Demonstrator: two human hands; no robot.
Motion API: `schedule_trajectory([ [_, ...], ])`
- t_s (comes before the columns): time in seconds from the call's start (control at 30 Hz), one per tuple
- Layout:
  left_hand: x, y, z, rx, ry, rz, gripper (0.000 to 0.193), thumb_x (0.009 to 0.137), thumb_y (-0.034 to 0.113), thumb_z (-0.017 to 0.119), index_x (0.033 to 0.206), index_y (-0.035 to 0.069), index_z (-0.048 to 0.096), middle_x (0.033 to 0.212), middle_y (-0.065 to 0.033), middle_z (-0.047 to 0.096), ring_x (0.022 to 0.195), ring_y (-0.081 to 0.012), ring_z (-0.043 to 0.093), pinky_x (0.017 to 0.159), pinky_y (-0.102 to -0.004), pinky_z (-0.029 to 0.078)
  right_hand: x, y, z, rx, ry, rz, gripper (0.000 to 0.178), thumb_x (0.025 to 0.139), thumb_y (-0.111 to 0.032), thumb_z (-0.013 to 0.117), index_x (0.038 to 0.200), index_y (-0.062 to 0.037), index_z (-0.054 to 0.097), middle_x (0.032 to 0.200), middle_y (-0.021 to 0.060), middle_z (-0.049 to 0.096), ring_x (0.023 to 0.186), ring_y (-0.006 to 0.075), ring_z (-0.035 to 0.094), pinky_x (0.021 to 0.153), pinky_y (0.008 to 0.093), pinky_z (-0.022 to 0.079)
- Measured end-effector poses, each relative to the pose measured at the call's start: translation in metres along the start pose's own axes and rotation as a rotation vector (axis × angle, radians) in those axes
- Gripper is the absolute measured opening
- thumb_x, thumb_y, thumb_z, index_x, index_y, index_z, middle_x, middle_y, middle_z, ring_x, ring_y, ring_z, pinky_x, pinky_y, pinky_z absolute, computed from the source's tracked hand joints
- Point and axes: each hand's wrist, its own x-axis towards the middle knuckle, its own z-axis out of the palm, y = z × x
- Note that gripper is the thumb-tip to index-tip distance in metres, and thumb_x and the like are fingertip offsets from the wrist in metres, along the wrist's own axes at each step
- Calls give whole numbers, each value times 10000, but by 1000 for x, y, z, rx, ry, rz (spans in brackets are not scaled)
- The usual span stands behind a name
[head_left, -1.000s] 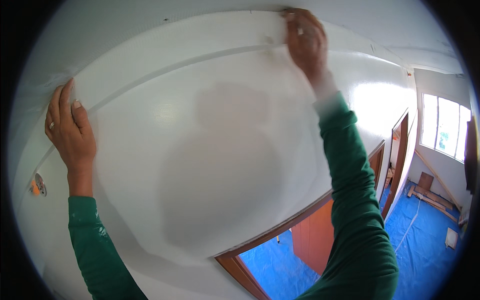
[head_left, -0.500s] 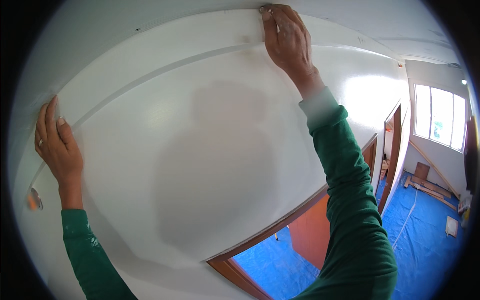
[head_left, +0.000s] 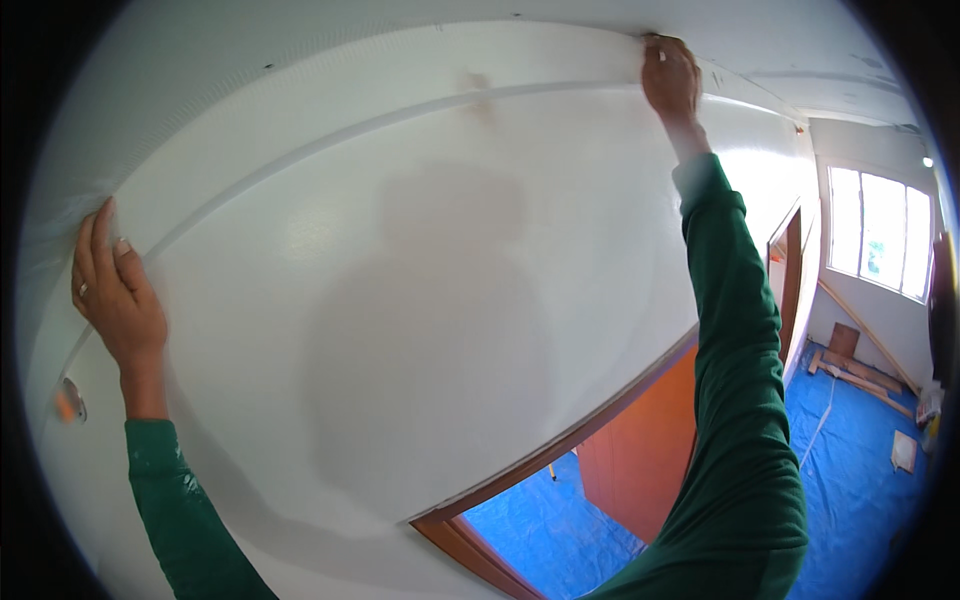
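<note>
Head view: your left hand (head_left: 120, 290) is raised at the far left with its fingers stretched out and released, tips reaching the seam (head_left: 540, 22) where the white wall (head_left: 600, 230) meets the ceiling (head_left: 760, 55); a ring (head_left: 83, 288) sits on one finger, and the thumb lies a little apart from the others. Your right hand (head_left: 671, 78) is up at the same seam, well to the right, its fingers bent in against the top edge; they look small and slightly blurred, so you cannot tell whether they grasp anything. The seam runs in a curve between your two hands, along the top of the wall, with a grey band (head_left: 370, 125) just below it. Your shadow (head_left: 430, 340) falls on the wall between your green sleeves (head_left: 740, 300), the left one spotted with white. Below your right arm is a brown door frame (head_left: 560, 440), with a reddish-brown panel (head_left: 640, 450) beyond it. At the far right, wooden boards (head_left: 862, 372) lie on a blue sheet (head_left: 860, 500) covering the floor, beneath a bright window (head_left: 878, 232).
</note>
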Motion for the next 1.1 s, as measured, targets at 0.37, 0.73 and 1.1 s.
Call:
schedule_trajectory([
  [0.37,10,18,-17,-9,-71,-109,481,1048,290,441,1504,173,542,1510,-92,515,1435,-287,450,1205,-552,260,-31,-340,-48,490,203,-271,170,917,-100,683,1062,-20,723,1125,93,686,1080,304,647,995,438,476],
  [0.73,10,22,-30,-88,-15,-154,400,1016,244,541,1364,71,633,1390,-90,584,1279,-276,529,1151,-503,277,-41,-418,-50,526,161,-288,297,994,-223,652,1193,-10,707,1243,135,655,1210,342,594,1128,523,394],
  [1.1,75,115,-25,-455,46,188,424,868,78,617,1282,-15,632,1285,-128,615,1222,-297,582,1081,-439,437,-42,-417,-49,652,169,-237,270,952,-129,633,1181,5,686,1242,105,632,1208,323,587,1141,566,370],
])
